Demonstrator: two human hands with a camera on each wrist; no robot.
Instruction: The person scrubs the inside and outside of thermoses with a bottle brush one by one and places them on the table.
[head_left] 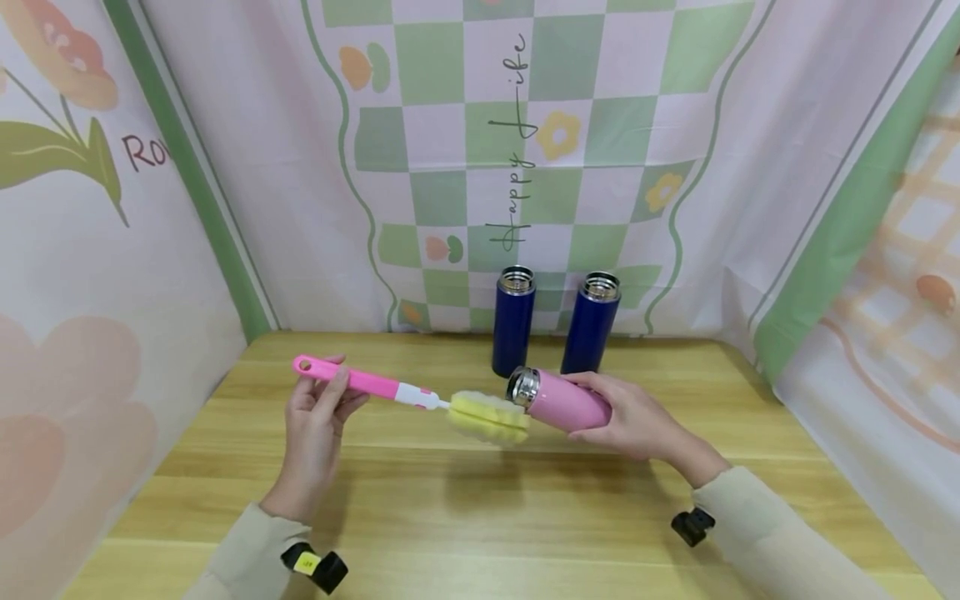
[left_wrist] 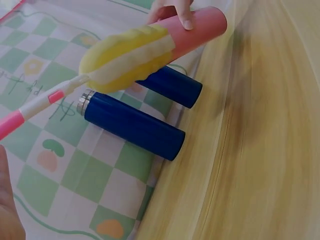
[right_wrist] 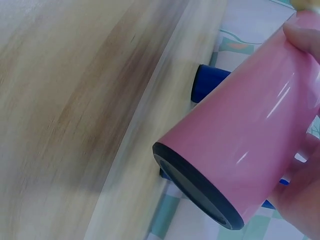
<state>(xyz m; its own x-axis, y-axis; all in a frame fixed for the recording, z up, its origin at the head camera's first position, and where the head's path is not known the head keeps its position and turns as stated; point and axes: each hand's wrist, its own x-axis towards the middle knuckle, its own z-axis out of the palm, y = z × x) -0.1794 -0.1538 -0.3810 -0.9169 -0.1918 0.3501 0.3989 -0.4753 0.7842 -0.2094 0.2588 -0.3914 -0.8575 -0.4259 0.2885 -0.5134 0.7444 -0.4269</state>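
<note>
My left hand [head_left: 318, 421] pinches the pink handle of a bottle brush [head_left: 372, 384]. The brush's yellow sponge head [head_left: 487, 418] points right, close to the mouth of a pink thermos bottle [head_left: 566, 402]. My right hand [head_left: 630, 417] grips that bottle by its body, tilted with its steel-rimmed opening toward the brush. In the head view the sponge looks outside the bottle, just at the rim. The right wrist view shows the bottle's dark base [right_wrist: 197, 187]; in the left wrist view the sponge [left_wrist: 125, 57] covers the bottle's mouth.
Two dark blue bottles without lids, one on the left [head_left: 513, 325] and one on the right [head_left: 591, 325], stand upright at the back of the wooden table [head_left: 420, 525]. A checkered curtain [head_left: 435, 150] hangs directly behind them.
</note>
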